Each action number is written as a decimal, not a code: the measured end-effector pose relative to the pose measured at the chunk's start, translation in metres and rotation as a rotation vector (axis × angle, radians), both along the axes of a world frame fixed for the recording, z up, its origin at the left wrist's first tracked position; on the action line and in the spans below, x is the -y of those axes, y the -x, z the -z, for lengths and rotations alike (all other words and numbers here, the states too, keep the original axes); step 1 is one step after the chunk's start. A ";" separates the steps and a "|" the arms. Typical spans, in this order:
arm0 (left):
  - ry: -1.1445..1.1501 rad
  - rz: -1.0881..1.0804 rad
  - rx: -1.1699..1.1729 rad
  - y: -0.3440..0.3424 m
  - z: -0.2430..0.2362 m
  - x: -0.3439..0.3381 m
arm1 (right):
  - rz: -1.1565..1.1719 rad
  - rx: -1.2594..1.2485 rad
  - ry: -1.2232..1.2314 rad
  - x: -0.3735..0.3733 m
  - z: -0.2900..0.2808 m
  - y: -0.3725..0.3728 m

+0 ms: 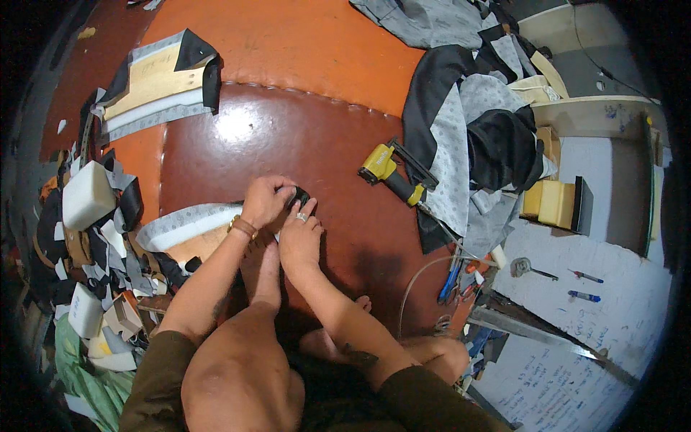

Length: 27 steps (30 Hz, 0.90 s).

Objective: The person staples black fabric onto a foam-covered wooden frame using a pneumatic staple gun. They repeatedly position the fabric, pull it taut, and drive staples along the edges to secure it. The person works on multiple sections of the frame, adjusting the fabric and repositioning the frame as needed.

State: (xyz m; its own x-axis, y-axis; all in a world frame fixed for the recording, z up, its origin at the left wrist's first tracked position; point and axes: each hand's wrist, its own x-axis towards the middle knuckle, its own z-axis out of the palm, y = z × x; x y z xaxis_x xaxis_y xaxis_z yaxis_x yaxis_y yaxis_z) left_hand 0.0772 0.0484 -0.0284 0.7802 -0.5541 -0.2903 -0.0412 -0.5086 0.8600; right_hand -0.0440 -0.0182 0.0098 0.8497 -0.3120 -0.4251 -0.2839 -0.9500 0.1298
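Note:
A padded wooden panel [198, 245] with white foam and grey-backed black upholstery fabric [301, 194] lies in front of me, partly hidden by my arms and foot. At its right end my left hand [265, 203] pinches the black fabric. Just beside it, my right hand [301, 234], with a ring on one finger, has its fingertips closed on the same fabric's edge. Farther right lies a yellow and black pneumatic staple gun [389, 171] on the brown padded surface [288, 137], held by neither hand.
Another part-covered wooden panel [155, 83] lies at the far left. Foam blocks [88, 196] and fabric scraps pile up on the left. Black and grey fabric [450, 137] heaps at the right, near the air hose [410, 284], pliers [451, 279] and pens [584, 296].

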 end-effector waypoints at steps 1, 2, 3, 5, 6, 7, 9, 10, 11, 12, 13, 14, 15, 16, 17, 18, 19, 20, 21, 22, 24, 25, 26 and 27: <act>0.033 -0.019 -0.035 0.010 -0.007 0.002 | 0.013 0.019 0.009 -0.001 0.004 0.007; 0.066 -0.038 -0.071 0.018 -0.013 0.003 | 0.026 0.037 0.017 0.000 0.010 0.013; 0.118 -0.047 -0.079 0.026 -0.015 0.000 | 0.063 0.023 -0.038 -0.001 0.010 0.017; 0.137 -0.078 -0.029 0.039 -0.019 -0.006 | 0.091 0.045 -0.078 -0.001 0.012 0.022; 0.149 -0.095 -0.002 0.044 -0.022 -0.007 | 0.101 0.057 -0.095 0.000 0.012 0.023; 0.153 -0.085 0.014 0.048 -0.023 -0.008 | 0.113 0.046 -0.100 0.000 0.012 0.026; 0.162 -0.072 0.048 0.053 -0.025 -0.010 | 0.129 0.027 -0.112 -0.004 0.011 0.033; 0.147 -0.015 0.154 0.056 -0.025 -0.009 | 0.117 0.062 -0.141 -0.005 0.009 0.039; 0.131 0.042 0.259 0.058 -0.025 -0.008 | 0.104 0.097 -0.170 -0.006 0.007 0.047; 0.112 0.096 0.363 0.059 -0.025 -0.008 | 0.089 0.131 -0.201 -0.007 0.003 0.048; 0.036 0.187 0.411 0.058 -0.025 -0.008 | 0.052 -0.044 -0.295 -0.003 -0.001 0.050; -0.029 0.257 0.459 0.058 -0.024 -0.008 | 0.040 -0.021 -0.366 0.004 -0.004 0.051; -0.088 0.334 0.502 0.057 -0.027 -0.003 | 0.036 -0.001 -0.431 0.014 -0.006 0.055; -0.153 0.405 0.549 0.056 -0.030 -0.002 | 0.026 0.024 -0.501 0.024 -0.009 0.058; -0.203 0.428 0.534 0.063 -0.020 -0.004 | -0.014 0.244 -0.660 0.040 0.013 0.067; -0.251 0.490 0.592 0.064 -0.015 -0.009 | -0.034 0.351 -0.691 0.057 0.006 0.065; -0.285 0.565 0.650 0.068 -0.015 -0.009 | 0.218 0.424 -0.893 0.076 0.009 0.065; -0.335 0.632 0.699 0.073 -0.014 -0.015 | 0.381 0.481 -0.887 0.089 0.000 0.060; -0.417 0.703 0.577 0.076 -0.017 -0.013 | 0.407 0.557 -0.688 0.111 -0.001 0.055; -0.382 0.607 0.565 0.084 -0.011 -0.018 | 0.277 0.734 -0.581 0.139 0.006 0.047; -0.331 0.393 0.526 0.104 0.009 -0.035 | 0.369 0.735 -0.426 0.172 -0.006 0.020; -0.328 0.422 0.507 0.102 0.005 -0.031 | 0.324 0.694 -0.246 0.198 -0.001 0.015; -0.331 0.449 0.483 0.098 -0.003 -0.029 | 0.320 0.623 -0.120 0.214 -0.002 0.008; -0.360 0.483 0.500 0.096 -0.014 -0.029 | 0.381 0.426 -0.148 0.225 -0.006 -0.001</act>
